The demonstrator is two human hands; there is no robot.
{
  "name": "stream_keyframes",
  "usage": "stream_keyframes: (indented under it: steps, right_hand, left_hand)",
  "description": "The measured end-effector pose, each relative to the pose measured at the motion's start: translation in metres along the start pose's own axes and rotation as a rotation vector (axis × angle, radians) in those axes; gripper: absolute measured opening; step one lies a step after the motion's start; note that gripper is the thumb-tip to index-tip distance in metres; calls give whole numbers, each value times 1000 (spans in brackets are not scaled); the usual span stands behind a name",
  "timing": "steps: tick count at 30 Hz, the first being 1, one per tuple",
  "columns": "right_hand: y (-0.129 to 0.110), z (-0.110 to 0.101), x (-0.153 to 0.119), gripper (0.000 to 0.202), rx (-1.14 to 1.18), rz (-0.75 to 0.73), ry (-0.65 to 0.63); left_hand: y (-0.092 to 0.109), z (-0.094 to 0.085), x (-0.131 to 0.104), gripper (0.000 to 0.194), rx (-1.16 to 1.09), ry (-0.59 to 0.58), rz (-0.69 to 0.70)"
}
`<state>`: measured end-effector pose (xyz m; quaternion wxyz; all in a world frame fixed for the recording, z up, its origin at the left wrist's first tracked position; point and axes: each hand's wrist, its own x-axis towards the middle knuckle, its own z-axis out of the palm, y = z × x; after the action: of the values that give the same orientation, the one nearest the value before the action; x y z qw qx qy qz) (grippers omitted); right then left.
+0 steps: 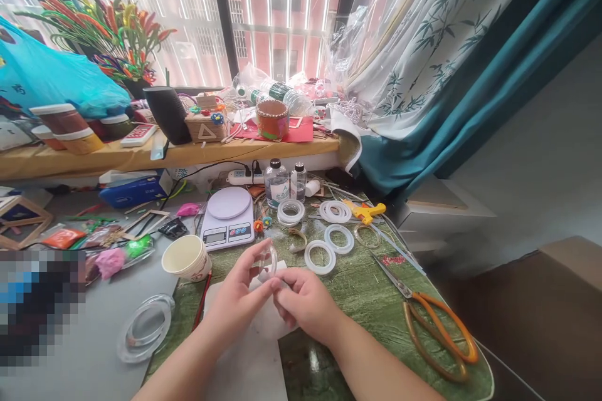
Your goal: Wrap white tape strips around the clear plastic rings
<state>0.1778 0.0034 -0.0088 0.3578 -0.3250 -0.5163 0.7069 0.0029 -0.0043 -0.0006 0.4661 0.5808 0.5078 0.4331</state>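
Over a white sheet of paper [244,363], my left hand [228,301] holds a clear bangle [274,258] upright between thumb and fingers. The fingers of my right hand [308,301] are closed in a pinch at the bangle's lower edge. A small greyish piece shows by those fingertips, but its kind is unclear. Beyond my hands lie several milky ring-shaped moulds, among them a single ring mould [320,257] and a bluish one [339,239]. A thin clear ring [367,236] rests to their right.
Large scissors [423,307] lie open at right. A paper cup [187,258], kitchen scale [228,218] and clear rings [145,329] are to the left. Two black-capped bottles [276,185] and a yellow glue gun [364,211] stand or lie farther back. A cluttered shelf [179,153] runs below the window.
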Motion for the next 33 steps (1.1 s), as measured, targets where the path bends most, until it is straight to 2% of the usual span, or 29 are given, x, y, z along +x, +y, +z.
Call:
stream_keyframes:
  steps: [3, 6, 9, 12, 16, 17, 19, 22, 26, 28, 33]
  right_hand:
    - [-3, -7, 2, 25, 263, 45, -50]
    - [0, -9, 4, 31, 246, 58, -7]
    - [5, -7, 5, 36, 51, 26, 101]
    - [5, -5, 4, 35, -260, -137, 183]
    - [1, -5, 0, 32, -748, -420, 140]
    - [1, -4, 0, 34, -801, -445, 121]
    - [3, -2, -1, 36, -823, -454, 103]
    - [4, 3, 0, 35, -699, -375, 106]
    - [0, 6, 1, 33, -266, -75, 48]
    - [-3, 4, 1, 33, -56, 24, 8]
    - [-5, -6, 0, 37, 282, 43, -41]
  left_hand:
    - [-2, -4, 2, 63, 95, -23, 111]
    - [0, -6, 2, 63, 167, -29, 147]
    - [4, -4, -1, 61, 180, -33, 140]
    - [6, -2, -3, 70, -28, -66, 76]
    - [7, 4, -4, 71, -361, -19, -212]
    - [8, 5, -4, 70, -383, 1, -265]
    - [8, 6, -4, 70, -356, 18, -277]
    - [4, 6, -4, 70, -212, -1, -138]
    - [-6, 4, -4, 64, 46, 29, 57]
    - [-8, 1, -4, 61, 136, 20, 124]
    - [2, -5, -3, 60, 296, -32, 235]
